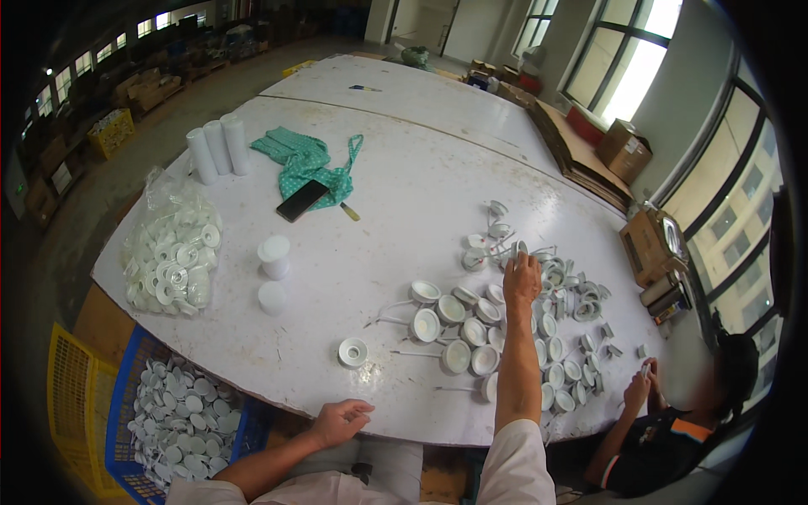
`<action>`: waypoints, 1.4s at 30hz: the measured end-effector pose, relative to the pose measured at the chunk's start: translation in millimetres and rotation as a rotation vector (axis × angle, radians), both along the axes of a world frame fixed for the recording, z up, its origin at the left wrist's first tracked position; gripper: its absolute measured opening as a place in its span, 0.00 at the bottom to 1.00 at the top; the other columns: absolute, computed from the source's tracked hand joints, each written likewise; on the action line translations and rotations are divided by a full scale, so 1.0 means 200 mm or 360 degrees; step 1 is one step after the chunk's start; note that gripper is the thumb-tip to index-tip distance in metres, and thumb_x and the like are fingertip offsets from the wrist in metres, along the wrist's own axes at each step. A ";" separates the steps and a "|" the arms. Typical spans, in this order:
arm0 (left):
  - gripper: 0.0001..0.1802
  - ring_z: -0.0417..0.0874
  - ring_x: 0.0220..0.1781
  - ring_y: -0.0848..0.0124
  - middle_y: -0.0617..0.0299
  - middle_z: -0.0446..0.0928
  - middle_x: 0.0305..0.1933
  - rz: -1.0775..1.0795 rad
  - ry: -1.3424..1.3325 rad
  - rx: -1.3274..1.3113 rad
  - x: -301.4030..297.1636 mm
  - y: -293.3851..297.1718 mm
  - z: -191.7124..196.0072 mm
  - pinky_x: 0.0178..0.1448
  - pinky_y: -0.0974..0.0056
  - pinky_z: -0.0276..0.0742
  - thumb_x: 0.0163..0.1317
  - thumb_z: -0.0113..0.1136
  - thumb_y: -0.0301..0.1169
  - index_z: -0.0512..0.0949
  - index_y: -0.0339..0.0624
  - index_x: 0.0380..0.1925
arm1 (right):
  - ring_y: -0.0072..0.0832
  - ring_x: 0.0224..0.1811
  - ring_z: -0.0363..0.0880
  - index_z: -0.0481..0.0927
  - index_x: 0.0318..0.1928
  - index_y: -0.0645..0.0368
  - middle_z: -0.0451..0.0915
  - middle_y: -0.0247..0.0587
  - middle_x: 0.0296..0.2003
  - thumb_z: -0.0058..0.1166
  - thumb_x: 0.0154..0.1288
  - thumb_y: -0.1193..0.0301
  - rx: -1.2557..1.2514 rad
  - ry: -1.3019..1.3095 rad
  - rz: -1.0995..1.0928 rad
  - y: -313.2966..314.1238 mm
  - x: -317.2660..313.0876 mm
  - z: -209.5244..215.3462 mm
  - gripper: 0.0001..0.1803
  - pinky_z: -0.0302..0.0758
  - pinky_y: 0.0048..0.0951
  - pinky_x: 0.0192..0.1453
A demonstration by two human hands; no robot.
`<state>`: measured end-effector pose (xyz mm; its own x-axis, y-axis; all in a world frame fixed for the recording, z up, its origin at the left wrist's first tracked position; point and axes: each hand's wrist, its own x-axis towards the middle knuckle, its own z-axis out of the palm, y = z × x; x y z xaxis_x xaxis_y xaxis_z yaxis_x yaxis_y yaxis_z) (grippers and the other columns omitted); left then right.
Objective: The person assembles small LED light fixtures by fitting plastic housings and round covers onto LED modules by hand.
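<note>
My right hand reaches out over the right side of the table, its fingers closed on a round white lamp housing seen edge-on. Around it spread many similar round white cup-shaped housings, several trailing thin white wires. My left hand is at the near table edge with loosely bent fingers and nothing visible in it. Just beyond the left hand a single white ring-shaped housing lies apart from the others.
White discs stand stacked left of centre, beside a clear bag of white rings. Behind are white cylinders, green cloth and a phone. A blue crate of discs sits lower left; a co-worker works at right.
</note>
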<state>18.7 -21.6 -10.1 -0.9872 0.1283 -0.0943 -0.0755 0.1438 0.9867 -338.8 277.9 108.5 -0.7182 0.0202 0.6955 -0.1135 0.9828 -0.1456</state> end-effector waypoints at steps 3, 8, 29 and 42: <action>0.13 0.85 0.43 0.75 0.57 0.83 0.43 -0.0017 -0.0019 0.0048 0.01 0.02 0.05 0.48 0.71 0.79 0.63 0.57 0.24 0.78 0.33 0.47 | 0.42 0.44 0.77 0.79 0.43 0.56 0.78 0.43 0.39 0.57 0.60 0.67 0.0045 0.0161 0.0072 0.02 0.10 0.10 0.12 0.75 0.43 0.47; 0.13 0.83 0.42 0.76 0.60 0.84 0.42 0.0102 0.0107 0.0269 0.07 0.03 0.16 0.49 0.70 0.77 0.62 0.62 0.29 0.80 0.37 0.46 | 0.40 0.39 0.77 0.79 0.42 0.55 0.78 0.40 0.36 0.61 0.55 0.73 0.0075 0.0570 0.0313 -0.06 0.45 0.21 0.13 0.76 0.38 0.40; 0.19 0.76 0.48 0.78 0.61 0.80 0.46 0.0051 0.0170 0.0733 -0.08 -0.02 0.52 0.52 0.70 0.73 0.66 0.57 0.32 0.75 0.32 0.54 | 0.23 0.39 0.78 0.73 0.58 0.68 0.78 0.43 0.47 0.51 0.59 0.83 -0.2297 -0.1143 0.1490 -0.50 1.49 -0.05 0.24 0.76 0.27 0.44; 0.27 0.75 0.54 0.77 0.60 0.77 0.53 0.0121 0.0222 0.0576 -0.04 0.01 0.43 0.59 0.71 0.73 0.63 0.64 0.28 0.69 0.29 0.60 | 0.18 0.35 0.77 0.75 0.53 0.67 0.81 0.37 0.39 0.54 0.65 0.75 -0.2194 -0.1246 0.1266 -0.72 1.50 -0.14 0.17 0.73 0.20 0.36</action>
